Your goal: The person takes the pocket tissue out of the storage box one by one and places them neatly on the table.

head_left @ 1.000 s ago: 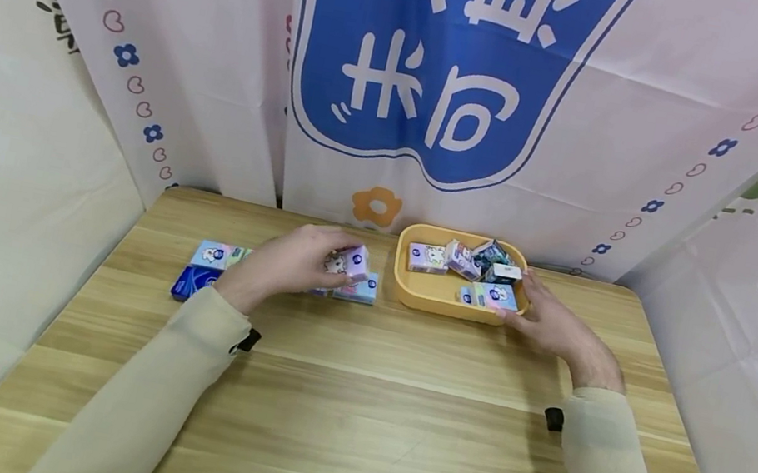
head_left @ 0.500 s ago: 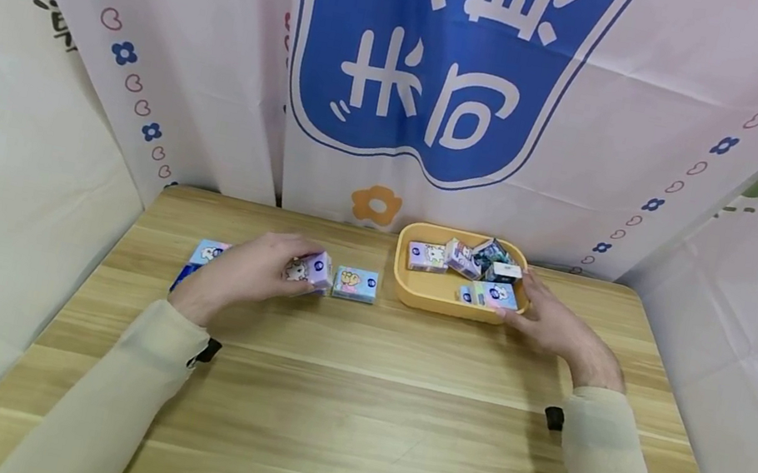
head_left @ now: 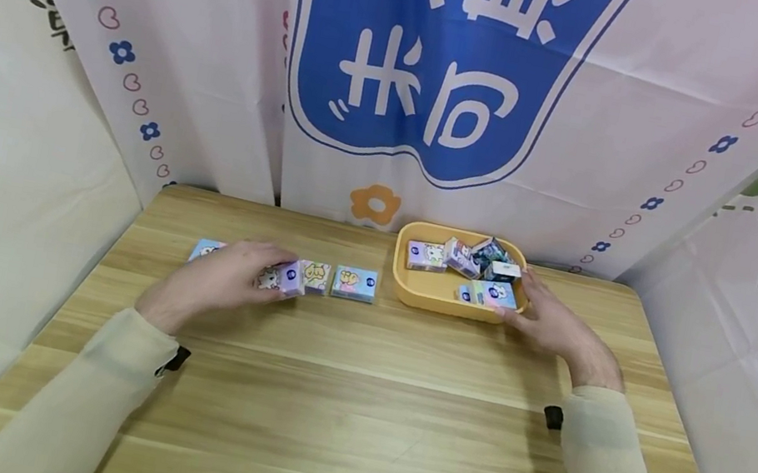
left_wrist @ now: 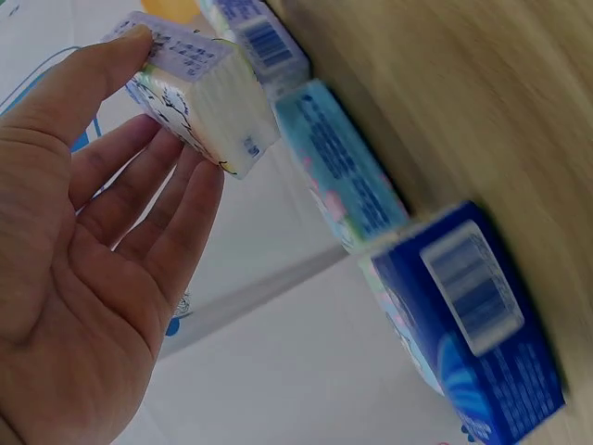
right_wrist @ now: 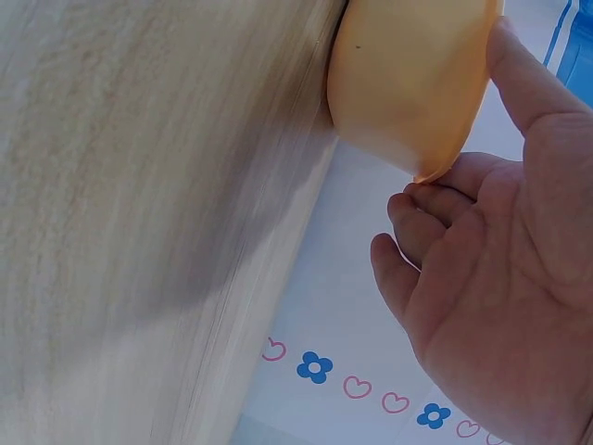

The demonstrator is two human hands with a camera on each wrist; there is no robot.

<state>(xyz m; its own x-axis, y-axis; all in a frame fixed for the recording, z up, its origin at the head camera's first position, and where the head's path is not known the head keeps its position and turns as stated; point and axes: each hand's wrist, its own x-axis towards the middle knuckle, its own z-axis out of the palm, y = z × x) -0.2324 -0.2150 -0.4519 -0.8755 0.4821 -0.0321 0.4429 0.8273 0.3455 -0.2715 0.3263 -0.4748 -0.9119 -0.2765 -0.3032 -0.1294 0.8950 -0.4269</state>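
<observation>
My left hand point(head_left: 220, 276) pinches a small purple tissue pack point(head_left: 283, 279) between thumb and fingers, just above the table at the left. In the left wrist view the held pack point(left_wrist: 208, 97) tilts near a light blue tissue pack point(left_wrist: 338, 162) and a dark blue one point(left_wrist: 473, 315). A purple-yellow pack point(head_left: 316, 276) and a light blue pack point(head_left: 354, 284) lie to the right of the hand. My right hand point(head_left: 550, 322) grips the right end of a yellow basket point(head_left: 413, 300), thumb and fingers at its rim point(right_wrist: 463, 120).
Several tissue packs lie in the basket, among them a purple one point(head_left: 427, 257), a green-and-blue one point(head_left: 496, 294) and dark ones point(head_left: 492, 253). A printed cloth point(head_left: 225, 74) hangs behind the wooden table point(head_left: 347, 417). Another light blue pack point(head_left: 205, 248) shows partly behind the left hand.
My left hand has moved left with the purple tissue pack, away from the basket, uncovering the light blue and purple-yellow packs. The right hand and the basket have stayed in place.
</observation>
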